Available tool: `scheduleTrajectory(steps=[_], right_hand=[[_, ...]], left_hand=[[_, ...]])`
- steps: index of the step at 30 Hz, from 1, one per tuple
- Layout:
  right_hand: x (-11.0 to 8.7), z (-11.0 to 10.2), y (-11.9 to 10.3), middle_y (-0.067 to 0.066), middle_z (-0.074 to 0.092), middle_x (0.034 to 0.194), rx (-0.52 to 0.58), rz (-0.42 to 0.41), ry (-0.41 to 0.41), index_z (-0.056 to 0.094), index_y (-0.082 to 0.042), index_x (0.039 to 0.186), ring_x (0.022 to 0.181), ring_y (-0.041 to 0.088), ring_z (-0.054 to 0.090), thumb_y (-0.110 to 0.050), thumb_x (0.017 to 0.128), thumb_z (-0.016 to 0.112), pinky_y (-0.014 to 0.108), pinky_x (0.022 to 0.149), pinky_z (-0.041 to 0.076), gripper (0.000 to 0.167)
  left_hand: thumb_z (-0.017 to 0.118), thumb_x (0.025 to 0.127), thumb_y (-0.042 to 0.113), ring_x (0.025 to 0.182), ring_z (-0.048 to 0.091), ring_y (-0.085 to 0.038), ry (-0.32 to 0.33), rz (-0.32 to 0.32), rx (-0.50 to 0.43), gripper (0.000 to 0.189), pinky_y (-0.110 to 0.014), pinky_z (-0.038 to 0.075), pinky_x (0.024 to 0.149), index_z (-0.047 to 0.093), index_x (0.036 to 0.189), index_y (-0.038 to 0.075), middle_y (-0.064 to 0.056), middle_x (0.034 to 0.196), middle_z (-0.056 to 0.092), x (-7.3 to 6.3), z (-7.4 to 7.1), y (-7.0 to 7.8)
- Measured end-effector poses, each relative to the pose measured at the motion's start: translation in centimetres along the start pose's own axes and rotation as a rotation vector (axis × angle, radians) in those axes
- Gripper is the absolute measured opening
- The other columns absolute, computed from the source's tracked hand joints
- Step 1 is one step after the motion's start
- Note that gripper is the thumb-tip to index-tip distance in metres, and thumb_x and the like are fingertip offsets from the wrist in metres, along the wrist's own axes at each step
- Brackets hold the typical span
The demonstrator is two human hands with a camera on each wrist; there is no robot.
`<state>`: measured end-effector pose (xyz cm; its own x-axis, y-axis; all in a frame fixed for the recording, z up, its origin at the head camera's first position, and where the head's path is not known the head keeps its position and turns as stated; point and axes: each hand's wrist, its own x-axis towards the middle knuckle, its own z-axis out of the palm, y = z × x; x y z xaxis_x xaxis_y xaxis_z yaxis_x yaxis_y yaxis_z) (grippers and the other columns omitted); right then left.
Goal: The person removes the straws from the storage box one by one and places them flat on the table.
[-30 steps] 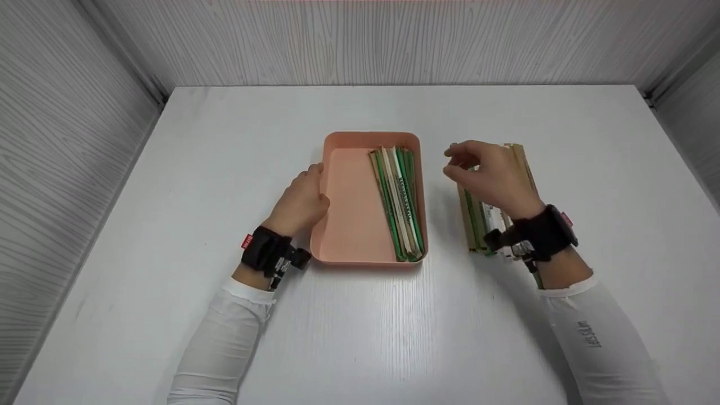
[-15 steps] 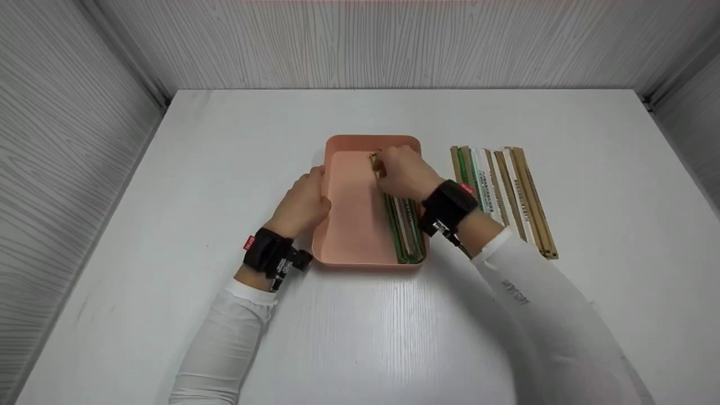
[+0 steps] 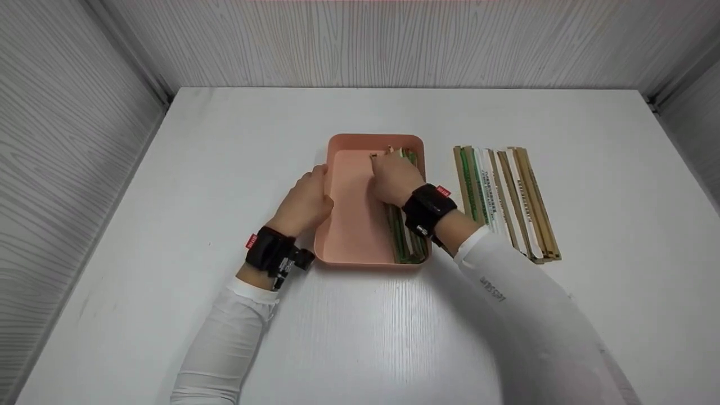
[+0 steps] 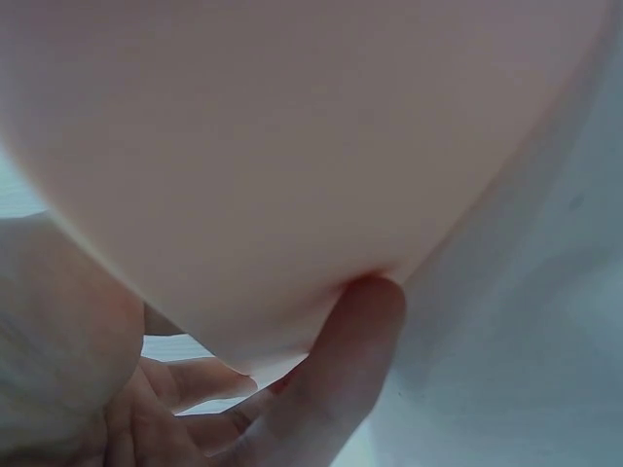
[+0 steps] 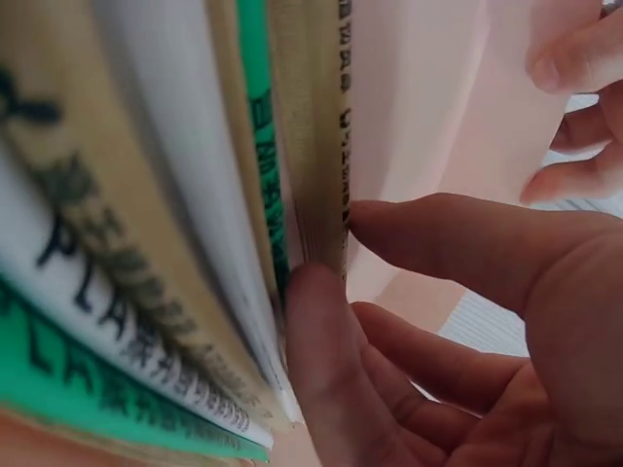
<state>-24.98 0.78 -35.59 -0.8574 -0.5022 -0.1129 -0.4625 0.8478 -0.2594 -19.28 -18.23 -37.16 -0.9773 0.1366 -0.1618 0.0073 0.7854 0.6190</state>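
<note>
My left hand (image 3: 304,203) grips the left wall of a pink tray (image 3: 353,236), thumb at the rim. In the left wrist view a fingertip (image 4: 375,302) presses the tray's outer side. My right hand (image 3: 395,179) is inside the tray, over the right half. Its thumb and a finger pinch a brown paper-wrapped straw (image 5: 316,126), seen close up in the right wrist view. Beside it stand several green, white and brown wrapped straws (image 5: 146,321) with printed lettering, packed along the tray's right wall. In the head view my right hand hides the upper part of that bundle.
To the right of the tray, more wrapped straws (image 3: 509,194) lie side by side in a row on the white table (image 3: 253,124). My right sleeve (image 3: 523,315) passes just below their lower ends. A grey wood-grain panel (image 3: 360,45) rises behind the table.
My right hand has come from the row of straws leftward into the tray, then shifted slightly down and left there. My left hand keeps its hold on the tray.
</note>
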Motion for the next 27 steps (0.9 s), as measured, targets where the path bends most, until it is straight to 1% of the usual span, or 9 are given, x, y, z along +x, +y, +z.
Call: scheduleTrajectory(steps=[2, 5, 9, 11, 15, 16, 18, 24, 27], right_hand=[[0.2, 0.2, -0.1, 0.005, 0.042, 0.069, 0.001, -0.008, -0.002, 0.068, 0.005, 0.107, 0.061, 0.02, 0.045, -0.004, 0.101, 0.049, 0.032, 0.056, 0.038, 0.022], [0.4, 0.4, -0.1, 0.004, 0.04, 0.064, 0.021, -0.006, -0.005, 0.064, 0.0, 0.087, 0.058, 0.019, 0.046, -0.004, 0.1, 0.051, 0.03, 0.053, 0.038, 0.019], [0.7, 0.5, -0.1, 0.002, 0.04, 0.058, 0.06, 0.006, -0.018, 0.048, -0.009, 0.066, 0.054, 0.018, 0.048, -0.005, 0.099, 0.053, 0.029, 0.049, 0.038, 0.034], [0.8, 0.5, 0.0, 0.002, 0.04, 0.056, 0.076, 0.016, -0.03, 0.043, -0.012, 0.063, 0.051, 0.017, 0.047, -0.006, 0.099, 0.053, 0.029, 0.048, 0.037, 0.038], [0.8, 0.4, -0.1, 0.001, 0.042, 0.054, 0.101, 0.048, -0.052, 0.046, -0.011, 0.062, 0.049, 0.016, 0.046, -0.005, 0.096, 0.054, 0.028, 0.048, 0.038, 0.035], [0.8, 0.4, -0.2, 0.001, 0.043, 0.054, 0.114, 0.053, -0.051, 0.047, -0.011, 0.062, 0.048, 0.016, 0.047, -0.008, 0.099, 0.052, 0.028, 0.048, 0.038, 0.037], [0.6, 0.4, -0.3, 0.0, 0.042, 0.054, 0.14, 0.058, -0.039, 0.045, -0.011, 0.063, 0.049, 0.016, 0.046, -0.005, 0.095, 0.053, 0.028, 0.049, 0.038, 0.034], [-0.4, -0.1, -0.6, -0.004, 0.025, 0.056, 0.236, 0.004, -0.012, 0.037, -0.014, 0.059, 0.05, 0.011, 0.024, -0.001, 0.089, 0.058, 0.028, 0.05, 0.025, 0.039], [-1.0, -0.7, -0.8, -0.003, 0.029, 0.057, 0.294, -0.009, 0.004, 0.043, -0.013, 0.063, 0.051, 0.012, 0.025, -0.004, 0.09, 0.062, 0.029, 0.051, 0.025, 0.034]], left_hand=[[0.046, 0.098, 0.001, 0.128, 0.055, -0.043, 0.001, 0.001, 0.003, 0.066, -0.052, 0.048, 0.103, 0.026, 0.16, -0.007, -0.034, 0.147, 0.048, 0.0, 0.0, 0.0], [0.046, 0.098, 0.001, 0.126, 0.056, -0.043, 0.003, 0.011, 0.002, 0.065, -0.052, 0.049, 0.102, 0.026, 0.16, -0.007, -0.034, 0.145, 0.049, 0.0, 0.0, -0.1], [0.047, 0.098, 0.001, 0.124, 0.057, -0.042, 0.014, 0.03, -0.003, 0.065, -0.053, 0.049, 0.101, 0.027, 0.16, -0.007, -0.034, 0.142, 0.051, -0.1, 0.0, -0.1], [0.047, 0.098, 0.001, 0.125, 0.057, -0.041, 0.015, 0.027, -0.005, 0.066, -0.052, 0.049, 0.102, 0.027, 0.16, -0.007, -0.033, 0.142, 0.051, 0.0, 0.1, -0.1], [0.047, 0.098, 0.001, 0.126, 0.056, -0.04, 0.012, 0.005, -0.003, 0.066, -0.051, 0.049, 0.103, 0.027, 0.16, -0.007, -0.033, 0.144, 0.05, 0.2, 0.1, -0.1], [0.047, 0.097, 0.001, 0.127, 0.056, -0.04, 0.013, 0.003, -0.004, 0.067, -0.051, 0.049, 0.104, 0.027, 0.16, -0.007, -0.033, 0.144, 0.05, 0.2, 0.1, -0.1], [0.047, 0.097, 0.001, 0.126, 0.056, -0.041, 0.014, 0.004, -0.004, 0.067, -0.051, 0.049, 0.104, 0.027, 0.16, -0.007, -0.033, 0.144, 0.05, 0.2, 0.1, -0.1], [0.048, 0.097, 0.002, 0.128, 0.056, -0.043, 0.011, 0.009, 0.014, 0.068, -0.053, 0.048, 0.104, 0.026, 0.16, -0.007, -0.034, 0.145, 0.049, 0.2, 0.1, -0.1], [0.048, 0.097, 0.002, 0.128, 0.055, -0.042, 0.008, 0.002, 0.018, 0.068, -0.053, 0.047, 0.105, 0.026, 0.161, -0.006, -0.033, 0.145, 0.05, 0.2, 0.1, -0.1]])
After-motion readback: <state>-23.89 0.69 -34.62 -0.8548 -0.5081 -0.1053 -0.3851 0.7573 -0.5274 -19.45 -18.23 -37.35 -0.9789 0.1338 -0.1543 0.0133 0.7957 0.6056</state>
